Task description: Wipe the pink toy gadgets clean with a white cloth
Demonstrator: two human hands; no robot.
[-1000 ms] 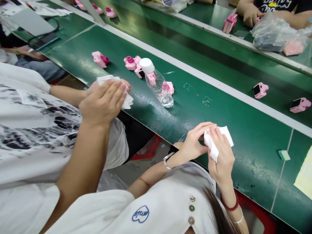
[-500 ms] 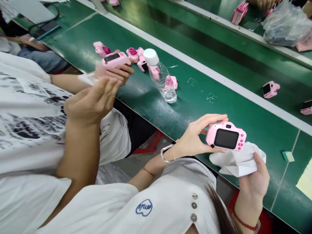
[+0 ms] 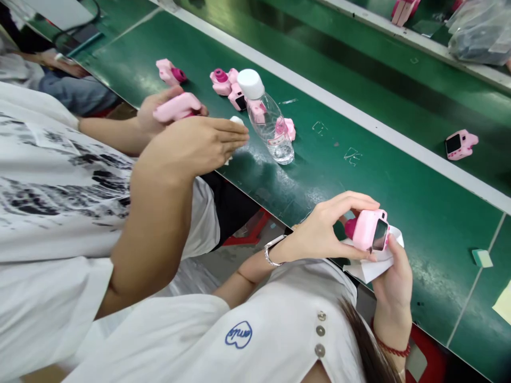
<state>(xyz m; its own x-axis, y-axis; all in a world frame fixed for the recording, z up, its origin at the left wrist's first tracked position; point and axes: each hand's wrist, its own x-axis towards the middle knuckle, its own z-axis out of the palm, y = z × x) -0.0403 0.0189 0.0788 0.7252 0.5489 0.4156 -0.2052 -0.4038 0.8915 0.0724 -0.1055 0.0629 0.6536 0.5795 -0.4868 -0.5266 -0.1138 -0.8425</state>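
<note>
In my left hand [image 3: 329, 226], wearing a silver bracelet, is a pink toy camera [image 3: 365, 231], gripped between thumb and fingers. Its dark screen faces right and its magenta lens points left, toward my palm. Lower right, my right hand [image 3: 393, 276] has a white cloth [image 3: 373, 268] in its fingers, against the camera's underside and right edge. A red bracelet circles my right wrist. Both hands are over the near edge of the green table [image 3: 419, 213].
At left, a co-worker's hands hold another pink camera [image 3: 178, 106] and a partly hidden white cloth. A clear bottle [image 3: 269, 125] with a white cap stands among several pink cameras. Farther right lie a pink camera [image 3: 461, 144], a green-and-white block [image 3: 482, 258] and yellow paper [image 3: 505, 303].
The camera in my left hand has turned from screen facing me to side-on. My right hand has moved left with the cloth. The co-worker's near hand has swung right, and their camera has turned.
</note>
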